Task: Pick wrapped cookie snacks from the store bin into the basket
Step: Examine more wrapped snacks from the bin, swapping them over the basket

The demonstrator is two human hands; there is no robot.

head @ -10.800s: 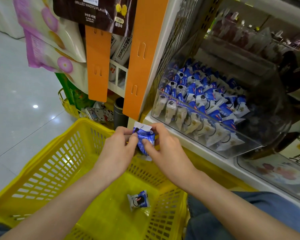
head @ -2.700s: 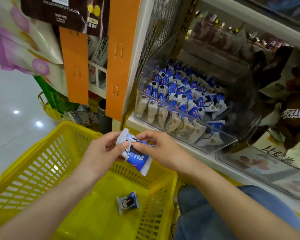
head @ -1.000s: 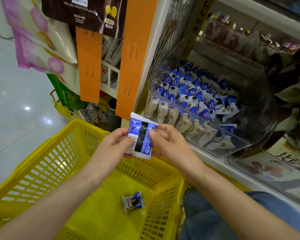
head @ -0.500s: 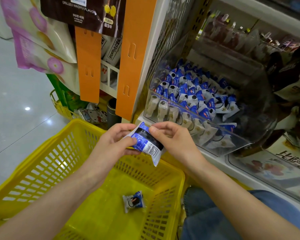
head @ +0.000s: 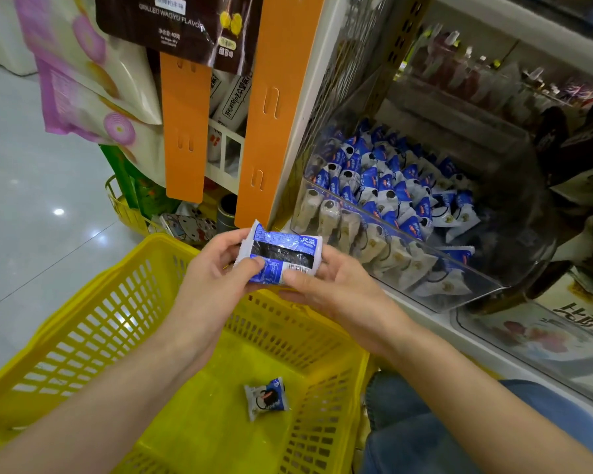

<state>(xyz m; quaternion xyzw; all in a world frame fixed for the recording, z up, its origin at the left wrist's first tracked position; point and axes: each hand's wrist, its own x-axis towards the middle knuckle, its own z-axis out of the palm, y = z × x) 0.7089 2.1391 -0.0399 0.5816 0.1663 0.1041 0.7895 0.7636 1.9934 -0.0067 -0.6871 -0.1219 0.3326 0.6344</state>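
Observation:
A blue-and-white wrapped cookie snack (head: 281, 256) is held level between both hands, above the far rim of the yellow basket (head: 93, 323). My left hand (head: 216, 278) pinches its left end and my right hand (head: 326, 285) pinches its right end. The wrapper's back side with a dark strip faces me. A second wrapped cookie snack (head: 267, 397) lies on the basket floor. The clear store bin (head: 459, 278) on the shelf to the right holds several more blue-and-white snacks (head: 384, 186).
Orange display strips (head: 274, 107) and hanging snack bags (head: 93, 80) rise behind the basket. A smaller yellow basket (head: 127, 210) sits on the tiled floor at left. Another clear bin (head: 534, 340) stands at lower right. My knee in blue jeans (head: 425, 432) is beside the basket.
Both hands have turned the snack from a tilted position to lying level, back side up. The snack in the basket has not moved.

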